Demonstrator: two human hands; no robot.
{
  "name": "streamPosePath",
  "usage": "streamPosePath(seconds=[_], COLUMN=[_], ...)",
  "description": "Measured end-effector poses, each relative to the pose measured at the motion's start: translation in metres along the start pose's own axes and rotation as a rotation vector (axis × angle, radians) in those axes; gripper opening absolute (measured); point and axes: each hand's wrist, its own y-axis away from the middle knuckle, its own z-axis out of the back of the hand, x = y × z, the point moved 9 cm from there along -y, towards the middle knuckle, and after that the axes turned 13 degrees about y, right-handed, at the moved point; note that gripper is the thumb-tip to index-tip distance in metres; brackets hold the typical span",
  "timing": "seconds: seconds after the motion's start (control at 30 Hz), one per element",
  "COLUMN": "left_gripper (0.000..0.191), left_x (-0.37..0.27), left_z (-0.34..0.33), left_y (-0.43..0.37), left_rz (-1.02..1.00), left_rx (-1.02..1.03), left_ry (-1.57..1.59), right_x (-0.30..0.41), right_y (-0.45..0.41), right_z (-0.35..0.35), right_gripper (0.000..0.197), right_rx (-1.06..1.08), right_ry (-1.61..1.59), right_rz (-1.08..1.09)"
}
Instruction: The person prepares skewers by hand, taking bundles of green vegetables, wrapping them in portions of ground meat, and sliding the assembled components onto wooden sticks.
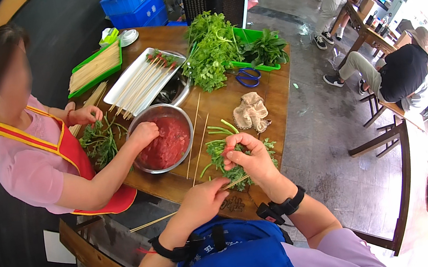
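Observation:
My left hand (205,203) grips bamboo skewers (153,222), which slant low over the table's near edge with their tips towards the right. Pinched between thumb and fingers of my right hand (255,159) is a small piece of red raw meat (228,152), held just above the skewer tips. Beneath both hands lies a bunch of leafy green herbs (217,150), partly hidden by them. To the left, a steel bowl (190,125) holds sliced raw meat (169,143). Two loose skewers (202,146) lie between the bowl and the herbs.
A co-worker's hand (145,134) reaches into the bowl. Behind it are a white tray (118,92) of loaded skewers, a green tray (120,62) of bare skewers, and piled greens (212,49). Blue-handled scissors (248,77) and a beige cloth (250,111) lie on the wooden table (279,93).

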Motion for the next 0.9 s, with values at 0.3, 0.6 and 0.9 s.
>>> streamPosePath(seconds=[0.3,0.6,0.9], left_gripper=[0.021,0.021,0.022], left_x=[-0.007,-0.012,0.004], left_z=[0.017,0.026,0.016], left_y=[0.009,0.013,0.014], left_rz=[-0.046,0.149,0.346], left_rx=[-0.15,-0.21,-0.14], left_ry=[0.173,0.581,0.803], right_x=[0.006,0.026,0.053], right_y=[0.008,0.016,0.023], right_z=[0.009,0.002,-0.013], right_gripper=[0.012,0.015,0.019], right_rx=[-0.108,-0.173,-0.193], right_ry=[-0.057,0.395,0.736], right_rz=[0.1,0.319,0.471])
